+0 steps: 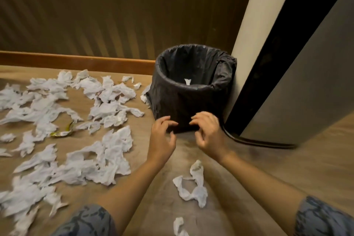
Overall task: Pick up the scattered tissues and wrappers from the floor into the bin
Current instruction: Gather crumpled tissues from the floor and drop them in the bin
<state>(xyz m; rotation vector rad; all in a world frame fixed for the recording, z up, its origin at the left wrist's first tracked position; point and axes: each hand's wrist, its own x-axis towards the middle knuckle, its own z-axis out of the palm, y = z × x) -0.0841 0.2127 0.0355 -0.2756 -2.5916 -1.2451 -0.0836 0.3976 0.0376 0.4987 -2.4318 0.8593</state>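
A round bin [191, 99] lined with a black bag stands on the wooden floor against the wall, with one white scrap [187, 81] showing inside. Both my hands hover just in front of its base. My left hand [162, 136] and my right hand [207, 132] have loosely curled fingers and hold nothing. Several crumpled white tissues [107, 151] lie spread over the floor to the left. A yellow-green wrapper [63, 132] lies among them. One twisted tissue [193, 184] lies between my forearms, and another tissue [179, 226] sits near the bottom edge.
A grey metallic appliance [306, 82] stands at the right, with a black cable [249, 140] curving along the floor at its foot. A wooden skirting board [76, 60] runs along the ribbed wall behind the tissues.
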